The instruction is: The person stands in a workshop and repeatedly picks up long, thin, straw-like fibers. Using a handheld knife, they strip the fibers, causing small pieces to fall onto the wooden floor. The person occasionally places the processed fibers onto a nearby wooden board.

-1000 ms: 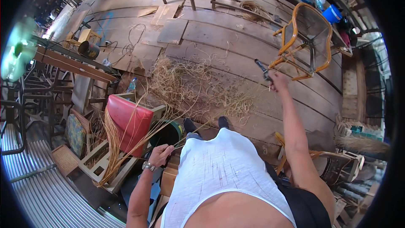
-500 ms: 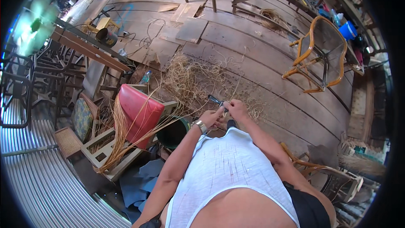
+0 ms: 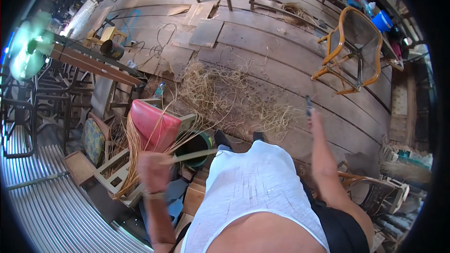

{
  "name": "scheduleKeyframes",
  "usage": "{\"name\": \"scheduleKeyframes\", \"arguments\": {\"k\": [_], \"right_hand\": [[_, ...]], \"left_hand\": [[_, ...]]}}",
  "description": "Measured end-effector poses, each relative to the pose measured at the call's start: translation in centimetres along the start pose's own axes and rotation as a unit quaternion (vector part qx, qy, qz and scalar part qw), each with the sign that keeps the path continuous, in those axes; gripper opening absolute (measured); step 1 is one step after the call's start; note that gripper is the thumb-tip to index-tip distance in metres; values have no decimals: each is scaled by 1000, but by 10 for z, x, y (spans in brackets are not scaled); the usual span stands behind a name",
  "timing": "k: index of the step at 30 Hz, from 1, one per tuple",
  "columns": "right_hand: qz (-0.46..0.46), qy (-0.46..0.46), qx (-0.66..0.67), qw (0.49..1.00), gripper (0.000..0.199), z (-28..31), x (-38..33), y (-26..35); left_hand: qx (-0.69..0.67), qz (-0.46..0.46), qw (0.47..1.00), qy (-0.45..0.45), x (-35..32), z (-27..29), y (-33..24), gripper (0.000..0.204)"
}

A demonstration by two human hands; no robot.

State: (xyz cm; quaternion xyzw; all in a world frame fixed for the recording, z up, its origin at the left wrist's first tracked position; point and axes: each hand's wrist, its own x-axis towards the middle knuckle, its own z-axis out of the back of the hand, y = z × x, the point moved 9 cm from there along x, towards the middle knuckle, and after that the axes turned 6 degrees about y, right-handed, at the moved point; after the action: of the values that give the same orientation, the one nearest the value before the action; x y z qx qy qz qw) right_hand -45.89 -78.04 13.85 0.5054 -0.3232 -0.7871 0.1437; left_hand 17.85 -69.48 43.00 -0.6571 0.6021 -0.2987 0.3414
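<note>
The left hand (image 3: 154, 171) is out at the person's left, its forearm rising steeply from the lower edge; it is blurred, but looks closed on one end of a pale strip (image 3: 194, 155), whose length reaches right across a green bucket (image 3: 192, 144) toward the person's knees, though how each finger lies cannot be told. The right arm stretches forward and to the right, and the right hand (image 3: 315, 121) is wrapped around a slim dark tool (image 3: 309, 105), its tip pointing away from the body. The two hands are well apart. Around the left hand, room is tight: a red cushion (image 3: 156, 122), a wooden frame (image 3: 110, 174) and a hanging bundle of cane strands (image 3: 133, 145) crowd it, with corrugated metal sheeting (image 3: 49, 208) farther left. The right hand has open floorboards (image 3: 276, 72) ahead, bounded by a rattan chair (image 3: 363, 30) beyond and a second chair (image 3: 355, 177) nearer the body. Loose shavings (image 3: 201, 86) lie heaped between the hands, forward of the feet.
</note>
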Motion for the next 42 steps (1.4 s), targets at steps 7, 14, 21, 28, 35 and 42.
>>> {"name": "scheduleKeyframes", "arguments": {"k": [7, 14, 21, 28, 35, 42], "right_hand": [[131, 157, -304, 930, 21, -55, -31, 77], [298, 234, -215, 900, 18, -124, -79, 104], [206, 370, -166, 891, 19, -163, -117, 68], [192, 402, -133, 885, 19, -202, -151, 69], [207, 424, -101, 876, 22, -231, -173, 78], [188, 299, -166, 921, 28, -227, -172, 69]], "left_hand": [[224, 38, 958, -173, 52, 65, -32, 21], [301, 258, 917, -44, 123, 52, 147, 21], [-49, 373, 926, 41, 109, -29, 244, 19], [-52, 462, 883, 67, 84, -68, 283, 20], [229, 373, 881, 180, 86, -76, 306, 27], [476, 311, 798, 198, 86, -67, 305, 26]]}}
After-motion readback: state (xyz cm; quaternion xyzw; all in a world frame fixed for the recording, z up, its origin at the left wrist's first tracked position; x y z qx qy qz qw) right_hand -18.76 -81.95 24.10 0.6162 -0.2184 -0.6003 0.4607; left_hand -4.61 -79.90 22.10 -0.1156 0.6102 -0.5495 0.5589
